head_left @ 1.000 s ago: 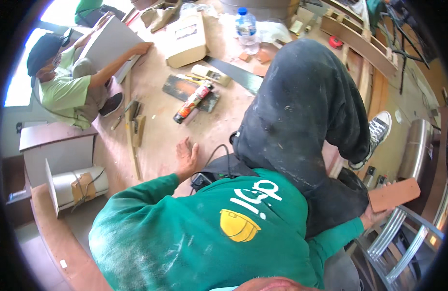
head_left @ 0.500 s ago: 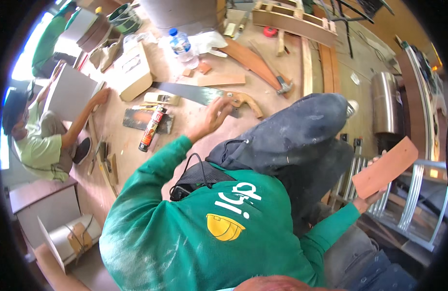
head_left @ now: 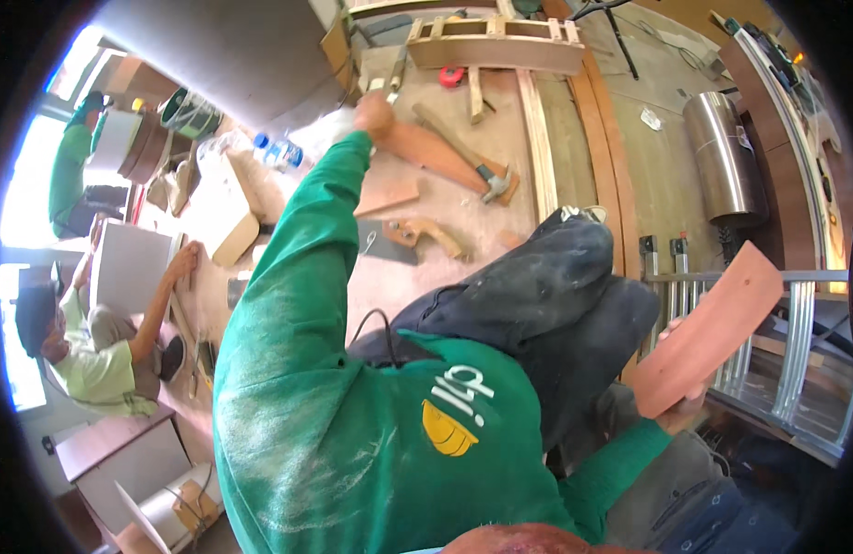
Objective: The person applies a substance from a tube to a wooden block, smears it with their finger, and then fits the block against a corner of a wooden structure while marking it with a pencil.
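My right hand (head_left: 689, 406) grips a reddish-brown flat wooden board (head_left: 708, 332) at the right, its fingers round the long edges. My left hand (head_left: 375, 115) is stretched far forward over the floor, bent and smeared, so its fingers are hard to make out. Close by lies a slim tool with a wooden handle (head_left: 399, 74). A long brown board (head_left: 445, 157) runs from beside that hand to a claw hammer (head_left: 494, 185). Nearer me are a handsaw (head_left: 431, 235), partly hidden by my left sleeve, and a short wood offcut (head_left: 387, 196).
A water bottle (head_left: 278, 150) lies left of my left arm. A red tape measure (head_left: 452, 76) and a slatted wooden frame (head_left: 496, 48) are at the back. An aluminium ladder (head_left: 796, 351) and a steel cylinder (head_left: 717, 157) stand right. A co-worker (head_left: 103, 342) crouches left, holding a pale panel.
My left hand has moved forward from above the handsaw to the far part of the floor. My right hand still holds the board, now closer in. The view has shifted.
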A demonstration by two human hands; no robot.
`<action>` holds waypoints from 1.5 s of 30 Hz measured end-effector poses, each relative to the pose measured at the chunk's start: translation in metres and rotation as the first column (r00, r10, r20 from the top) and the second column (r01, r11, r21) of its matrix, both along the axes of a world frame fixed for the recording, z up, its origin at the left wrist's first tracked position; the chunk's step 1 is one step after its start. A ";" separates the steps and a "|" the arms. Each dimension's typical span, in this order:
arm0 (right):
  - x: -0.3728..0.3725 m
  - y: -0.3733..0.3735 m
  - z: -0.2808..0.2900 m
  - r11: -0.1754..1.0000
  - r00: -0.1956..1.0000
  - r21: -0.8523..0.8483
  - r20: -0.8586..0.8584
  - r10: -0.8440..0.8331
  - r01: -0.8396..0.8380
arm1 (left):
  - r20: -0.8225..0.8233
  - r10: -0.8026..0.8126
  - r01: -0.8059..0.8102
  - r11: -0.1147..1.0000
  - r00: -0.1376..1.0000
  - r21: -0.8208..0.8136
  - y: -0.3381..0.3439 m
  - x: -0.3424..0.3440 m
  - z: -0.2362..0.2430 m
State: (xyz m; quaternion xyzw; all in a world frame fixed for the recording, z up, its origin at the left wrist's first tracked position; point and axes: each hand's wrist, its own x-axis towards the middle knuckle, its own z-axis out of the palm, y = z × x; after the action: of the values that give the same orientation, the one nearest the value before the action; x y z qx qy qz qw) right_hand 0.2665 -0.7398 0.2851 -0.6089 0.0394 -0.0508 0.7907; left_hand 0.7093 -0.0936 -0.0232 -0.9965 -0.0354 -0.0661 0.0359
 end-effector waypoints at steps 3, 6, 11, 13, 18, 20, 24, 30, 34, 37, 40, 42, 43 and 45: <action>0.008 -0.013 -0.007 0.998 0.999 -0.055 -0.015 -0.033 0.032 | -0.100 0.079 -0.079 0.997 0.992 0.007 0.033 0.036 -0.021; 0.035 -0.012 0.001 0.993 0.997 -0.096 -0.011 -0.073 0.071 | -0.270 -0.025 0.016 0.999 0.963 -0.036 0.064 0.028 -0.018; 0.075 -0.015 0.018 0.994 0.994 -0.020 0.036 -0.102 0.103 | -0.366 0.187 -0.289 0.925 0.911 -0.247 0.019 0.024 0.008; 0.078 -0.024 0.013 0.994 0.990 0.023 0.093 -0.105 0.103 | -0.375 0.222 -0.305 0.936 0.900 -0.177 0.002 0.035 0.004; 0.096 -0.042 -0.003 0.992 0.968 0.112 0.236 -0.085 0.060 | -0.543 -0.305 0.514 0.809 0.782 0.286 0.039 0.052 0.012; 0.098 -0.054 -0.012 0.992 0.967 0.100 0.232 -0.103 0.081 | -0.679 -0.360 0.663 0.705 0.640 0.251 0.038 0.049 0.011; 0.112 -0.082 -0.021 0.986 0.955 0.148 0.276 -0.112 0.073 | -0.735 -0.325 0.796 0.362 0.595 0.484 0.065 0.040 0.036; 0.221 -0.179 -0.035 0.996 0.967 0.084 0.250 -0.051 0.030 | -0.496 -0.148 0.517 0.201 0.856 0.832 0.019 0.022 0.110; 0.361 -0.256 -0.034 0.999 0.937 0.030 0.349 0.033 -0.046 | -0.265 -0.579 0.460 0.219 0.771 0.860 -0.042 0.049 0.212; 0.399 -0.310 -0.005 0.978 0.943 -0.196 0.332 -0.003 0.072 | 0.085 -0.534 0.540 0.838 0.841 -0.079 -0.310 0.090 0.278; 0.423 -0.314 0.009 0.947 0.978 -0.311 0.206 -0.022 0.087 | -0.033 -0.418 0.336 0.773 0.908 -0.539 -0.404 0.090 0.288; 0.424 -0.322 -0.017 0.962 0.989 -0.270 0.150 0.009 0.033 | -0.325 -0.485 0.320 0.835 0.812 -0.449 -0.424 0.062 0.264; 0.417 -0.323 -0.032 0.969 0.993 -0.246 0.116 0.011 0.018 | -0.385 -0.600 0.390 0.775 0.701 -0.498 -0.439 0.042 0.253; 0.404 -0.312 -0.035 0.989 1.000 -0.150 -0.023 -0.015 0.012 | -0.500 -0.655 0.290 0.726 0.567 -0.623 -0.458 0.006 0.252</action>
State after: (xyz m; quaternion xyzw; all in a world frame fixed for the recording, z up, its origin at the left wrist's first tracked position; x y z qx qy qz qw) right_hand 0.6702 -1.0514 0.2496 -0.6668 0.0489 -0.0517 0.7418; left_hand 0.7151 -0.5517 0.2290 -0.8909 0.2438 0.3149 -0.2183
